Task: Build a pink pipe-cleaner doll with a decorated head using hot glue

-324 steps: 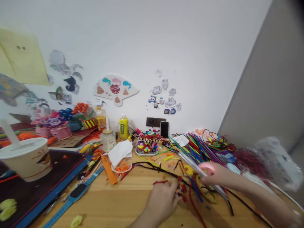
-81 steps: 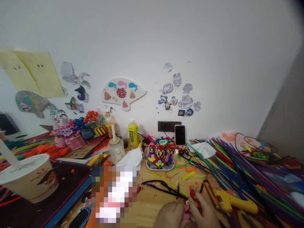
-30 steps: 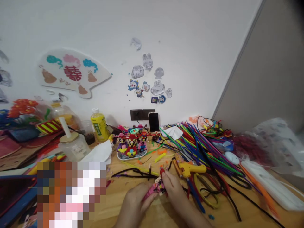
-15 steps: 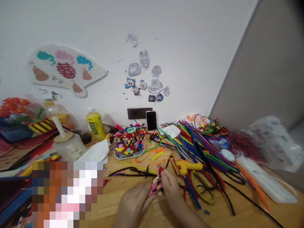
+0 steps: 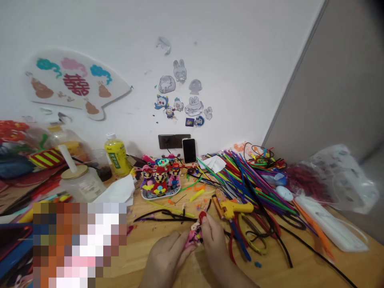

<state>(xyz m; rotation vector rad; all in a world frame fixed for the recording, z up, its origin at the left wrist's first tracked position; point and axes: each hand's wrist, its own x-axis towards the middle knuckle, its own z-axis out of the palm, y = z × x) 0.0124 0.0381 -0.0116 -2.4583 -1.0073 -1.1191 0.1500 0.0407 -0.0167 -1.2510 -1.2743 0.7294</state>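
Low in the middle, my left hand point(image 5: 165, 253) is closed around the side of a small pink doll figurine point(image 5: 194, 235), fingers and thumb on its body. My right hand point(image 5: 215, 240) pinches a small rounded red piece point(image 5: 203, 216) just above the figurine's pale head. Whether the red piece touches the head I cannot tell, and my fingers cover part of the figurine. Right of my hands lie a yellow hot glue gun point(image 5: 237, 209) and yellow-handled tools point(image 5: 258, 243). Beyond them, a tray point(image 5: 147, 196) bears several similar finished-looking figurines point(image 5: 160, 180).
Bundled coloured pipe cleaners point(image 5: 240, 176) spread over the table's right half, near a white power strip point(image 5: 331, 224). A phone point(image 5: 189, 151) leans against the wall. A yellow-labelled bottle point(image 5: 117, 155), a lidded jar point(image 5: 81, 184) and white tissue point(image 5: 115, 192) stand left. The lower left is pixelated.
The whole view has shifted slightly, so most things appear a little further left. Both hands keep their holds on the figurine and the red piece, with little visible movement.
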